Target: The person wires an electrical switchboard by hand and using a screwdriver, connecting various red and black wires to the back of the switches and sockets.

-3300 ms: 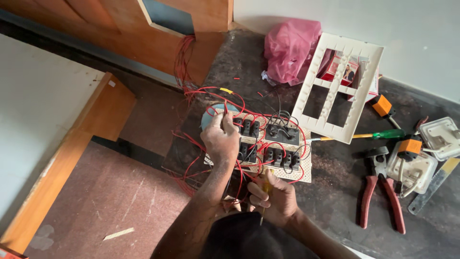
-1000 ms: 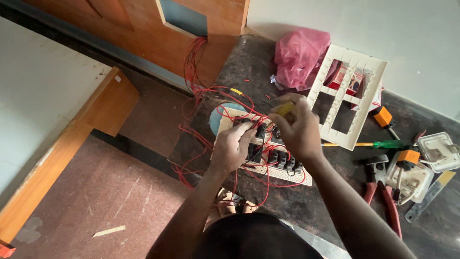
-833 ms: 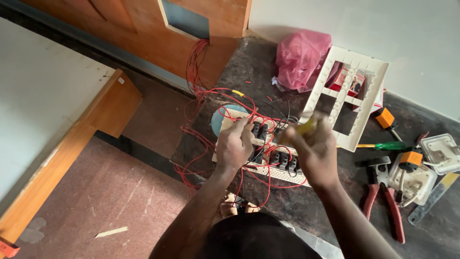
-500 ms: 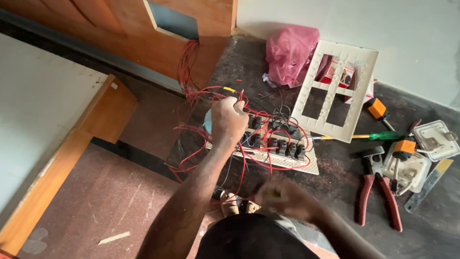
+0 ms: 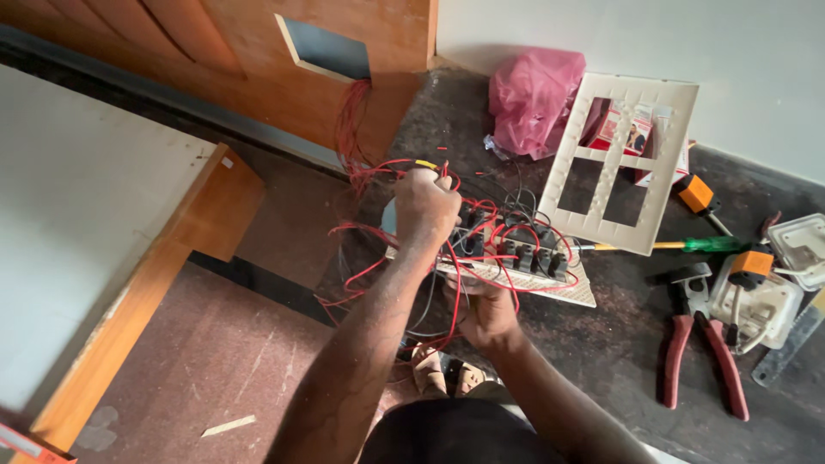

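Left hand fisted on red wires above the switch plate's left end. Right hand grips the plate's near edge from below, fingers curled on it. Plate lies on dark counter, amid wire tangle. Pliers, screwdriver, white frame, pink bag nearby.

Both forearms were bare right up from the bottom of the frame, no sleeves, no watch, no gloves. The left hand and right hand carried no rings that could be made out. At bottom centre a dark garment showed, and just above it open sandals on the feet.
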